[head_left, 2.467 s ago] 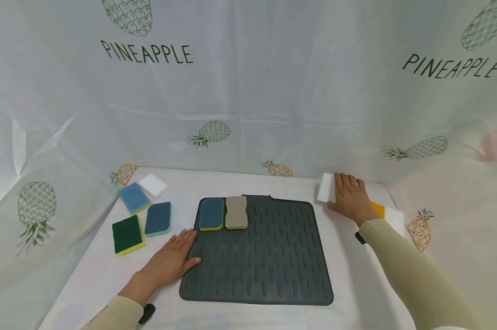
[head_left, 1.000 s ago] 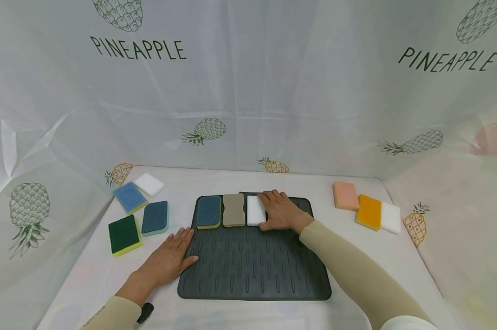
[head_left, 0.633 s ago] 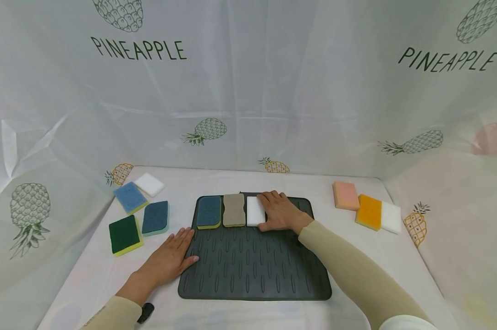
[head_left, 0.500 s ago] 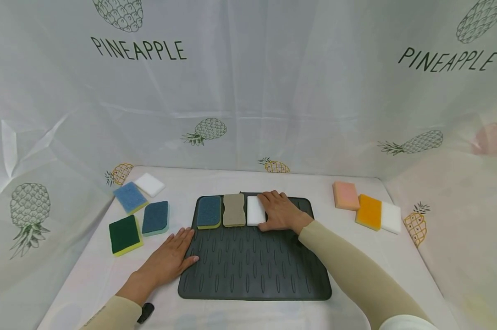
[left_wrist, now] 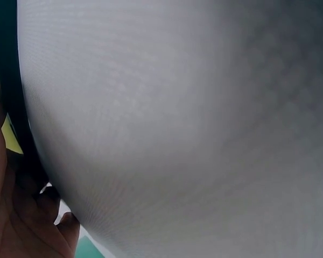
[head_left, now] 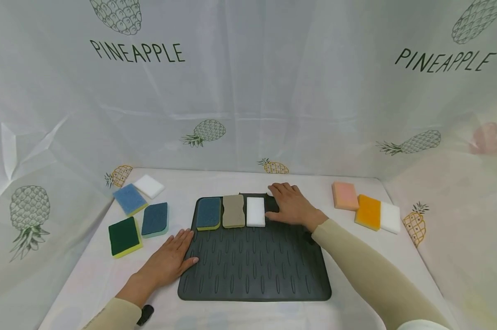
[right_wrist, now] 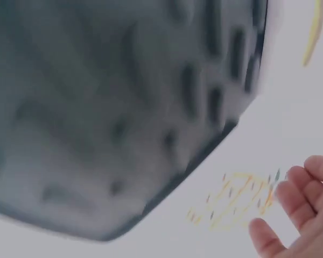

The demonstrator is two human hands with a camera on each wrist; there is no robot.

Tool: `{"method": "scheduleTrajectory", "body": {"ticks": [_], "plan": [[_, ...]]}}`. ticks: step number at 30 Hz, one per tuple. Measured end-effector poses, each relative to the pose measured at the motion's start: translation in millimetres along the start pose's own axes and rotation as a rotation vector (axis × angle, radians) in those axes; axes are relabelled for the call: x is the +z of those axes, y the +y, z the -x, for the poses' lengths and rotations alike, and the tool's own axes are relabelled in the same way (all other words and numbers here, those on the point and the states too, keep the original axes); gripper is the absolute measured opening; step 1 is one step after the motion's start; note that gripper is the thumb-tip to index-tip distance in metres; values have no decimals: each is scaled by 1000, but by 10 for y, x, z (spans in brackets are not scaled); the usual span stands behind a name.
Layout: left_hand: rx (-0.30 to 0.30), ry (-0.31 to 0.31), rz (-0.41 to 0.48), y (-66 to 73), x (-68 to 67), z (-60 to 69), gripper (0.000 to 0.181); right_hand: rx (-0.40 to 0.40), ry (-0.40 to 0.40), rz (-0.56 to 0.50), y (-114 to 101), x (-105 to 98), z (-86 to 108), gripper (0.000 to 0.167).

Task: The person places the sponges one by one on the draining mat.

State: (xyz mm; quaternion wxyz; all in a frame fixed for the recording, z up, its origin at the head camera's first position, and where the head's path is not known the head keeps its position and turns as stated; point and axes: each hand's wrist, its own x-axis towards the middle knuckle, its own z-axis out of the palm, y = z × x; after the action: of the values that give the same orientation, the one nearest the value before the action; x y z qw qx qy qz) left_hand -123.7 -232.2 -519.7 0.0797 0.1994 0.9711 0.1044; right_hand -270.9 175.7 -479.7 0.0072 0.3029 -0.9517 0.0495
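On the dark ribbed mat [head_left: 254, 270] a blue-topped sponge [head_left: 209, 212], a beige wavy-sided sponge [head_left: 234, 211] and a white sponge [head_left: 255, 211] lie in a row along the back edge. My right hand [head_left: 291, 205] is over the mat's back right part, just right of the white sponge, fingers extended and holding nothing. The right wrist view shows that hand [right_wrist: 307, 209] with its fingers apart. My left hand [head_left: 168, 259] rests flat at the mat's left edge, fingertips near its upper left side; the left wrist view shows part of it [left_wrist: 27, 220].
Left of the mat lie a green sponge [head_left: 124, 236], a dark blue one [head_left: 155, 219], a light blue one [head_left: 129, 199] and a white one [head_left: 149, 186]. On the right are a pink sponge [head_left: 345, 195], an orange one [head_left: 368, 211] and another white one [head_left: 390, 217].
The white sponge came from the right side to the mat beside the beige one. My right hand has since let go of it and moved slightly right. My left hand stayed at the mat's edge.
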Motion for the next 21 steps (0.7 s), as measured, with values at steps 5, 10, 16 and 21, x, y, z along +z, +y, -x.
{"method": "scheduleTrajectory", "body": {"ticks": [5,10,16,21], "plan": [[7,14,-20,-2,13,6,82,6,171,106,404,-79,240,63],[10,27,-24,-21,42,3,83,13,267,229,897,-99,562,55],[12,42,-22,-24,59,6,82,91,215,282,1335,-208,933,45],[13,43,-8,1,38,-1,82,176,148,295,1549,-197,1160,32]]}}
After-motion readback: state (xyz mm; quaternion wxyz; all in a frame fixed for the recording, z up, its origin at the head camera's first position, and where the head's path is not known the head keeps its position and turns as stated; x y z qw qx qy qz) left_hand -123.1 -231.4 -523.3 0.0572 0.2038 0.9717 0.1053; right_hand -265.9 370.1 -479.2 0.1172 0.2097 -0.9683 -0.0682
